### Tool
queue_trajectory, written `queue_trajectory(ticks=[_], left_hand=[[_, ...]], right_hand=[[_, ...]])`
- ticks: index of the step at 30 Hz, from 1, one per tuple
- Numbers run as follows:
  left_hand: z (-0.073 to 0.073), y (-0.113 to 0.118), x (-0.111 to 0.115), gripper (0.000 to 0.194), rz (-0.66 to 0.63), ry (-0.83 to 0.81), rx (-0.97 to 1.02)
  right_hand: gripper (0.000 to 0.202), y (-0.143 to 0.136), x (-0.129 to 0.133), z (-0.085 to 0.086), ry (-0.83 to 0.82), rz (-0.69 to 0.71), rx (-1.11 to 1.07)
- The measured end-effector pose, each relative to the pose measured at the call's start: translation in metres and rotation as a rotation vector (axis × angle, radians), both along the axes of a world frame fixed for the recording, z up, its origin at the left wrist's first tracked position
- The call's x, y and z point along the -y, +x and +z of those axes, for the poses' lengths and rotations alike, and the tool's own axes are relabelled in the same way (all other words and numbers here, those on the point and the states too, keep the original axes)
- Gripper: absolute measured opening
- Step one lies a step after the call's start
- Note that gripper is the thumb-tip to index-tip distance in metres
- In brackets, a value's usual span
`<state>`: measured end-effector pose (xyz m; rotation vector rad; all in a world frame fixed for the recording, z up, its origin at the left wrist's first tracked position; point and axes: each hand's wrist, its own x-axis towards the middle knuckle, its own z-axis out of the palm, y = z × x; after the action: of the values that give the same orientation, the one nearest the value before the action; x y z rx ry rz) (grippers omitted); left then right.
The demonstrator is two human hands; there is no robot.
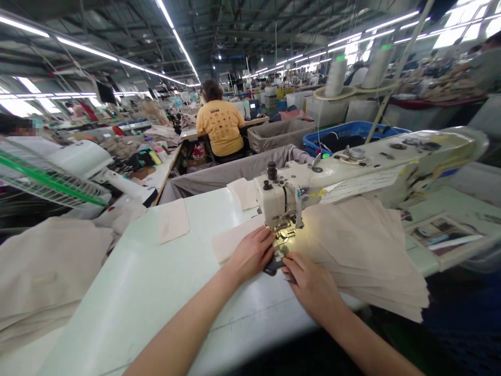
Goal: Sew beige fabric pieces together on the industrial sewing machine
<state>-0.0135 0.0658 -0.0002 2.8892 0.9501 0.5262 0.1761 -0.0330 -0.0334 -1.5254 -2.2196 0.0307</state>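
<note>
In the head view, my left hand (252, 253) rests beside the presser foot (287, 235) of a sewing machine (276, 201). Its fingers are bent and close together, pressing on a cream fabric piece (227, 243) that runs under them toward the needle. My right hand (311, 282) is closed, with thumb and forefinger pinched just in front of the needle plate (281, 256). A small dark, metallic bit shows beneath those right fingers, too small to name. Under the machine arm, right of the needle, lies a stack of larger cream fabric panels (360, 250).
Two small cream fabric pieces (173, 220) (243, 193) lie on the pale green table (156, 287). More panels (47, 271) are heaped at left, near a fan (50, 175). Beyond the table are a grey cloth-lined bin (235, 169), a blue basket (352, 128) and a seated person (220, 125).
</note>
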Motion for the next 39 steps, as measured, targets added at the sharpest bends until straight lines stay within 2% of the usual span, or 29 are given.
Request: queue_trajectory(ticks=[9, 14, 19, 22, 27, 29, 32, 36, 37, 39], left_hand=[[-0.004, -0.001, 0.002, 0.029, -0.01, 0.003, 0.022], [-0.003, 0.0, 0.004, 0.028, 0.053, -0.031, 0.031], [-0.003, 0.002, 0.007, 0.026, 0.08, -0.028, 0.042], [-0.001, 0.001, 0.026, 0.03, 0.143, -0.046, 0.004], [0.007, -0.004, 0.076, 0.039, 0.255, -0.106, -0.121], [0.011, -0.007, 0.084, 0.037, 0.268, -0.134, -0.142], [0.016, -0.017, 0.076, 0.03, 0.218, -0.185, -0.101], [0.023, -0.037, 0.049, 0.034, 0.059, -0.228, -0.033], [0.024, -0.041, 0.044, 0.032, 0.076, -0.206, -0.077], [0.027, -0.046, 0.038, 0.028, 0.241, -0.143, -0.233]], right_hand=[[0.025, 0.0, 0.0, -0.002, 0.006, -0.01, 0.01], [0.026, -0.001, 0.002, 0.004, -0.013, -0.013, 0.016], [0.026, 0.0, 0.004, 0.004, 0.058, -0.112, -0.012], [0.028, 0.004, 0.007, -0.001, 0.086, -0.162, 0.0], [0.028, 0.01, 0.012, -0.003, 0.077, -0.133, 0.033], [0.028, 0.01, 0.013, -0.001, 0.093, -0.129, 0.019], [0.028, 0.009, 0.013, 0.002, 0.111, -0.135, -0.008], [0.029, 0.013, 0.015, 0.003, 0.119, -0.122, -0.076], [0.029, 0.015, 0.016, 0.004, 0.121, -0.12, -0.1], [0.031, 0.018, 0.018, 0.004, 0.119, -0.126, -0.144]])
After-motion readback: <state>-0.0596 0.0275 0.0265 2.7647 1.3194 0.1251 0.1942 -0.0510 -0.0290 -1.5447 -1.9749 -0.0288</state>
